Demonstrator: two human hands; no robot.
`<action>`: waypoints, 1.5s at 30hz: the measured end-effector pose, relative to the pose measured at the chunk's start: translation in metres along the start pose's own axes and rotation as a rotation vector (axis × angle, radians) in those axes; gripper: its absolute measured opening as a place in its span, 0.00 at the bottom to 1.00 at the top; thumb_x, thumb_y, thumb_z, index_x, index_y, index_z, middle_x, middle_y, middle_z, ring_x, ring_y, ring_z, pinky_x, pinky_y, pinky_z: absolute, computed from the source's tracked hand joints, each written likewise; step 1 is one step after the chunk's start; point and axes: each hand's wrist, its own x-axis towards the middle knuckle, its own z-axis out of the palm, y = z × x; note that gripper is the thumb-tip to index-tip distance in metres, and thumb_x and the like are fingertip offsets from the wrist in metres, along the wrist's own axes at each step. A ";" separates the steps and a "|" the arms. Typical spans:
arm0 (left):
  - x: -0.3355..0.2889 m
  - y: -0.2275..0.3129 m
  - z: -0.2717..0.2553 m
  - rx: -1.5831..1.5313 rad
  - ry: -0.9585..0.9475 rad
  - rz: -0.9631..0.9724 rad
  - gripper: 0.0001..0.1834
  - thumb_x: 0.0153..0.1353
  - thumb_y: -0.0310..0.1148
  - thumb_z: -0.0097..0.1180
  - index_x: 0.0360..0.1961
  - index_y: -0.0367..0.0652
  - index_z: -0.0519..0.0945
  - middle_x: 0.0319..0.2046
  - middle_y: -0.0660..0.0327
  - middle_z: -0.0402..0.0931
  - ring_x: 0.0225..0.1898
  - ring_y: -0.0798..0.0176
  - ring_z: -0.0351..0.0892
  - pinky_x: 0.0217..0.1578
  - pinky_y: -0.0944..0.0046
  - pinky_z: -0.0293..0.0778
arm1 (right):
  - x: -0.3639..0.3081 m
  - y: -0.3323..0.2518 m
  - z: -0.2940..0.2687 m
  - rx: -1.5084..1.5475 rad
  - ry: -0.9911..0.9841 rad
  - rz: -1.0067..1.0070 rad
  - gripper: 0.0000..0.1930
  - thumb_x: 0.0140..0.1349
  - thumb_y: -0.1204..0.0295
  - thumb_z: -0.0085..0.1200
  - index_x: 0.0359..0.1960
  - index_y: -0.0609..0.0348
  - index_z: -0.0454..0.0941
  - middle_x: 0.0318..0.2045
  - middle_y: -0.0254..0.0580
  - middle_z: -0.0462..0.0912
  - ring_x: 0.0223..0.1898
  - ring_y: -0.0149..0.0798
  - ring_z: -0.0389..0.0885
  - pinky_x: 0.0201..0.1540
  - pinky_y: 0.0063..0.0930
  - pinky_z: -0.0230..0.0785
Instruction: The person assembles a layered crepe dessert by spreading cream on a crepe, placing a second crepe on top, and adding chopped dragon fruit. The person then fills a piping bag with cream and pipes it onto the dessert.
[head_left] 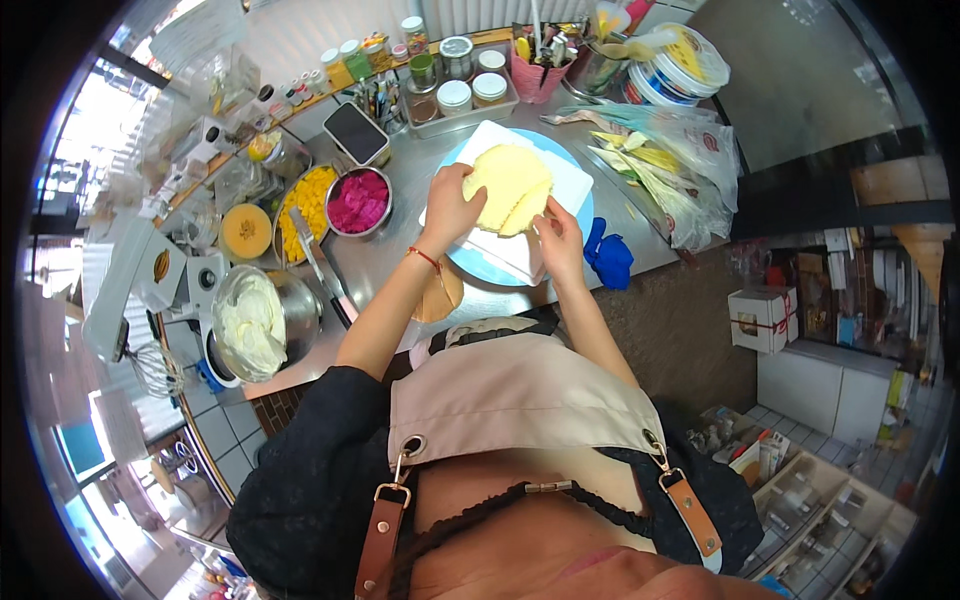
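Observation:
A round, pale yellow cake layer is held between my two hands. My left hand grips its left edge, thumb on top. At its lower right edge, my right hand pinches the rim. Below the layer lies a white square board on a round light-blue turntable. The layer hides much of the board, so I cannot tell whether it touches it. Left of my left hand stands a metal bowl of magenta filling, beside a dish of yellow fruit pieces.
A mixer bowl of white cream stands at left, with a long spatula nearby. A phone and jars line the back. Plastic bags and a blue cloth lie at right, near the table edge.

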 end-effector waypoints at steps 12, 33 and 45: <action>0.017 0.001 0.002 -0.060 -0.048 -0.006 0.16 0.49 0.34 0.64 0.41 0.44 0.81 0.38 0.55 0.76 0.46 0.48 0.71 0.52 0.55 0.66 | 0.002 -0.002 0.012 0.346 0.047 0.161 0.26 0.61 0.82 0.53 0.61 0.76 0.63 0.50 0.55 0.78 0.47 0.37 0.81 0.49 0.24 0.74; -0.068 -0.023 -0.104 -1.492 -0.193 -0.633 0.25 0.66 0.25 0.45 0.64 0.33 0.63 0.61 0.50 0.69 0.61 0.54 0.70 0.61 0.56 0.68 | -0.044 -0.031 0.057 0.337 -0.343 0.320 0.23 0.62 0.75 0.59 0.59 0.65 0.69 0.37 0.36 0.81 0.32 0.23 0.76 0.32 0.17 0.67; -0.197 -0.077 -0.072 -1.619 0.140 -0.815 0.29 0.64 0.25 0.43 0.67 0.37 0.59 0.63 0.50 0.65 0.62 0.49 0.68 0.62 0.51 0.67 | -0.075 0.074 0.103 -0.289 -0.708 -0.129 0.15 0.60 0.78 0.53 0.50 0.63 0.76 0.36 0.42 0.83 0.30 0.32 0.78 0.35 0.28 0.71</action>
